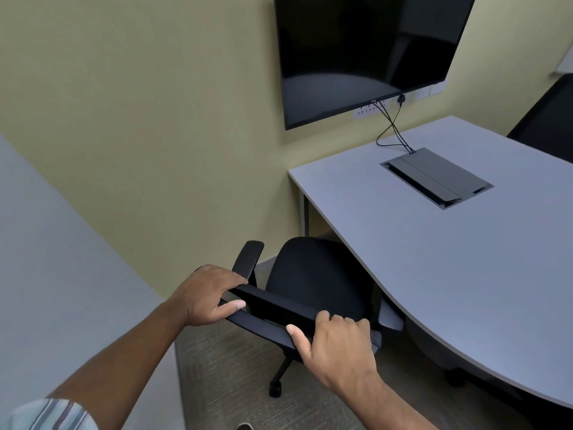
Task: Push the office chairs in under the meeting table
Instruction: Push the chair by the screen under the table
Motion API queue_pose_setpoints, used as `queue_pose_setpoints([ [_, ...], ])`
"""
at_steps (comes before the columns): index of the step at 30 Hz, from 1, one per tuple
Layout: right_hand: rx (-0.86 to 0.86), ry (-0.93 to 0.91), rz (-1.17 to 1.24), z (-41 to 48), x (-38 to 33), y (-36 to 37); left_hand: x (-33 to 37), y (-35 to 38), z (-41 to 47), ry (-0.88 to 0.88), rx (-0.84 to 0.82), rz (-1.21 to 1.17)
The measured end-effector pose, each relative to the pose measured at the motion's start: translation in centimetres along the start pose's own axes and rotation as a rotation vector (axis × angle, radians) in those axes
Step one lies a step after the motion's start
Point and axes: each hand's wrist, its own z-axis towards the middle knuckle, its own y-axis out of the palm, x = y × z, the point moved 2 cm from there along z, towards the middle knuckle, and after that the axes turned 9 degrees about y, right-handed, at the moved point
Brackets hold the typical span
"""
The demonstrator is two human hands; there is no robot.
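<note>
A black office chair [313,280] stands at the near left corner of the pale grey meeting table [434,259]. Its seat is partly under the table's curved edge, and its right armrest touches or sits just under that edge. My left hand [206,294] grips the left end of the chair's backrest top. My right hand [336,342] grips the right end of the same top bar. A second black chair [548,119] shows at the table's far right side.
A dark wall screen [366,54] hangs above the table's far end, with cables running down to a grey cable box [437,176] set in the tabletop. A pale wall or partition [62,274] stands close on the left. Grey carpet [235,367] lies under the chair.
</note>
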Motion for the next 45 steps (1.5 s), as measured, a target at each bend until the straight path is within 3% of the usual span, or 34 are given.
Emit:
queue_pose_setpoints([
  [23, 0.117, 0.442, -0.016, 11.5, -12.5, 1.3, -21.1, -0.7, 13.2, 0.405, -0.075, -0.005],
  [45, 0.134, 0.56, -0.017, 20.5, -12.1, 2.5, -27.0, -0.3, 24.1, 0.562, -0.066, -0.04],
])
